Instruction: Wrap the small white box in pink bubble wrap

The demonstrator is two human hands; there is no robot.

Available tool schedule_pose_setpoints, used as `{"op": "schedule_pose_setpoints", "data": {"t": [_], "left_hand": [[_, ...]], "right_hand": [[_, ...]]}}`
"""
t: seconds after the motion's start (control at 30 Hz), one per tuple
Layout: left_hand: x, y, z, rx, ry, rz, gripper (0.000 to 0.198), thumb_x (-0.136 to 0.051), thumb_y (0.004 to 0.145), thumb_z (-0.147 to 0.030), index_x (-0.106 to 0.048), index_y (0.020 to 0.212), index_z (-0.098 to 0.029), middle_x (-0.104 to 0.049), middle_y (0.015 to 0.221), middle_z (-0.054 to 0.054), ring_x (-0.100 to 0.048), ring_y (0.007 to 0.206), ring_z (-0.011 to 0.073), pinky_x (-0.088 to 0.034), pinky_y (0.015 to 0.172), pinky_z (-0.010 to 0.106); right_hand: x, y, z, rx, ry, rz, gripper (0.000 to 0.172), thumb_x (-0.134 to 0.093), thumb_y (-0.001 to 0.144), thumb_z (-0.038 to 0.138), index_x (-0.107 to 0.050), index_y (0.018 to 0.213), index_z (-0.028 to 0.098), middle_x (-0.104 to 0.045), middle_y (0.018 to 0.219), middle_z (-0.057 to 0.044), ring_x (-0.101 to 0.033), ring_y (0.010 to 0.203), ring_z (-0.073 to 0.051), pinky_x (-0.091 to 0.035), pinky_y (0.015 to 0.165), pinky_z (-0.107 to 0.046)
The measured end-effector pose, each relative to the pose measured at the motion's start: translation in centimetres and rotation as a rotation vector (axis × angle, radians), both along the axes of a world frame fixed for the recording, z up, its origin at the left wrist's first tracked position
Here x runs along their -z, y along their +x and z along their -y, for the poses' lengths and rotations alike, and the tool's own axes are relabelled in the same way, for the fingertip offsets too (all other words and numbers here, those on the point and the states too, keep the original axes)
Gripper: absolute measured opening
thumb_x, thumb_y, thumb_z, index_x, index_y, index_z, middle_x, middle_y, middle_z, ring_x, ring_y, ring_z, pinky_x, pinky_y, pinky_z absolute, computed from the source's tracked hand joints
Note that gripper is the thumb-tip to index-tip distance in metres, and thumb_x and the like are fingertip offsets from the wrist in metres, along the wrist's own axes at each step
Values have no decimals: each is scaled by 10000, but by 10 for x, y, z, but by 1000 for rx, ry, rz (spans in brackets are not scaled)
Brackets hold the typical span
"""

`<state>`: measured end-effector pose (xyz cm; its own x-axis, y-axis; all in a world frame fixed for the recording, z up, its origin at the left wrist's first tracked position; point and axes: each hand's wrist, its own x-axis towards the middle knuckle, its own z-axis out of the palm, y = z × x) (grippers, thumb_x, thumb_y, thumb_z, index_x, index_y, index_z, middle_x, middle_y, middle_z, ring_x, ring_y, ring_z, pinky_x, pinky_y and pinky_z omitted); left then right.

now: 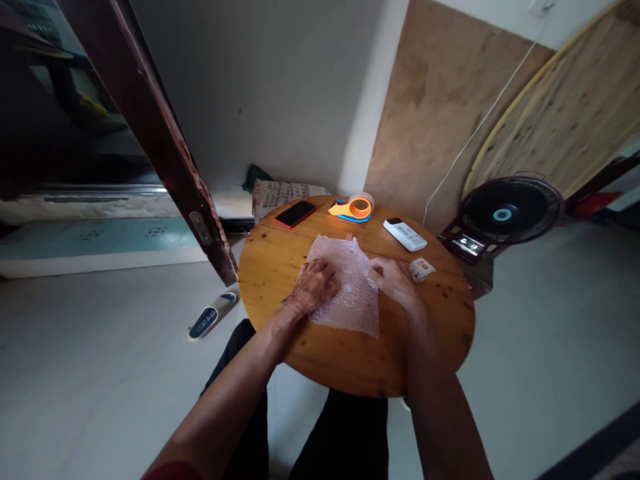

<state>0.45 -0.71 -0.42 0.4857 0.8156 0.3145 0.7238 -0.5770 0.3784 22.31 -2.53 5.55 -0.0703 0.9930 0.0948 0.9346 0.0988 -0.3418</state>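
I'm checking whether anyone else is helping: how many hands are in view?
2: the left hand lies on the left part of the bubble wrap; the right hand is at its right edge.

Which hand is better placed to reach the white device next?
Probably the right hand: it is nearer the white device, while the left hand rests on the bubble wrap.
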Motion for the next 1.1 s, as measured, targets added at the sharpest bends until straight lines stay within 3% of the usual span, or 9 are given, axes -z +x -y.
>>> {"op": "schedule_pose_setpoints", "data": {"t": [0.2, 0.47, 0.73, 1.1], "left_hand": [[-1, -1, 1, 0, -8, -2, 295, -545, 872, -320, -609, 1147, -237, -588, 1218, 88, -496, 1172, 272, -385, 1004, 460], [-1, 0, 1, -8, -25, -11, 298, -545, 873, -346, -623, 1131, -218, -583, 1229, 96, -496, 1175, 283, -374, 1007, 478], [1, -1, 1, -11, -9, 6, 310, -560, 869, -341, -606, 1155, -230, -582, 1235, 88, -494, 1177, 274, -369, 1007, 471], [-2, -1, 2, -7, -32, -17, 300, -540, 885, -346, -613, 1146, -216, -576, 1242, 98, -487, 1192, 279, -367, 1018, 467]], "right_hand": [[-1, 2, -1, 52, 105, -16, 234, -508, 856, 301, -710, 912, 196, -733, 876, -43, -634, 759, -168, -395, 653, -253], [5, 2, -4, 33, 27, 11, 214, -529, 842, 300, -717, 882, 205, -732, 858, -39, -637, 775, -176, -394, 650, -256], [4, 7, -3, 123, 78, 38, 242, -512, 860, 340, -713, 905, 211, -740, 895, -53, -649, 789, -190, -393, 658, -269], [13, 1, -5, 19, 8, 10, 242, -502, 865, 308, -717, 899, 201, -736, 881, -50, -640, 787, -169, -393, 657, -248]]}}
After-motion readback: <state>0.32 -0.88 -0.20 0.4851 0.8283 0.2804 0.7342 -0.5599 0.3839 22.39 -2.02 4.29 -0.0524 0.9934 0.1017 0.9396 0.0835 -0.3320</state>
